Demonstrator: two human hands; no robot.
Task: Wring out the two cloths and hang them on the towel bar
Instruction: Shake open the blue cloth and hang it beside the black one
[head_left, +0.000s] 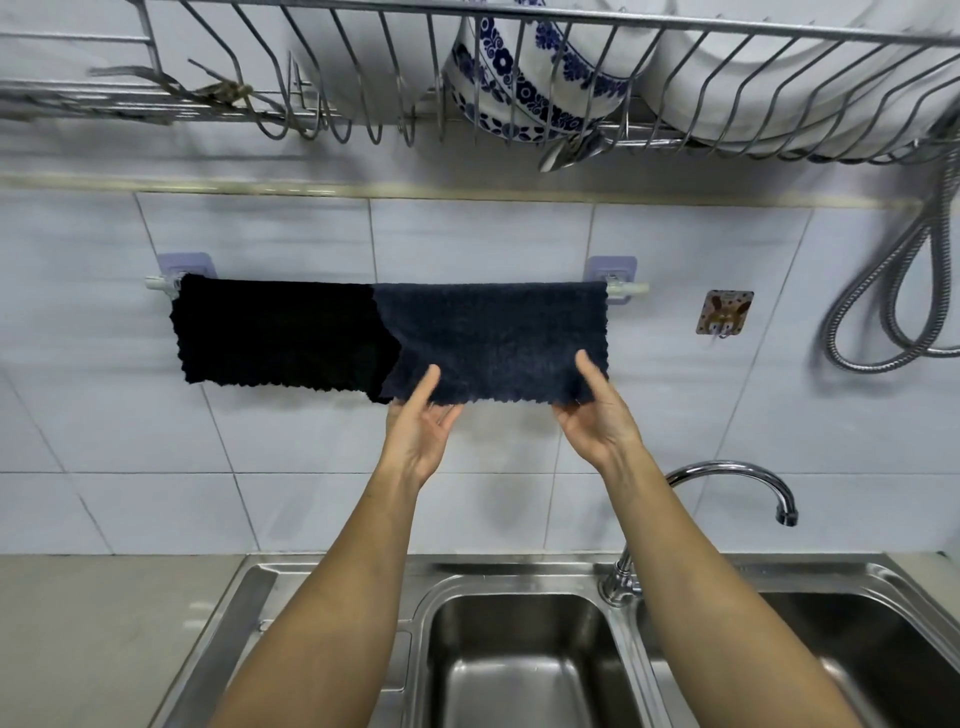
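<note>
Two dark cloths hang side by side over the white towel bar (631, 288) on the tiled wall. The black cloth (275, 332) covers the bar's left half. The dark blue cloth (493, 338) covers the right half and overlaps the black one a little. My left hand (423, 423) pinches the blue cloth's lower left corner, thumb in front. My right hand (595, 410) pinches its lower right corner. Both hands hold the bottom hem slightly away from the wall.
A wire dish rack (363, 104) with a blue-patterned bowl (524, 78) and white plates (779, 67) hangs overhead. Below lies a steel double sink (426, 613) with a curved tap (727, 473). A coiled metal hose (883, 291) and a wall hook (723, 312) sit right.
</note>
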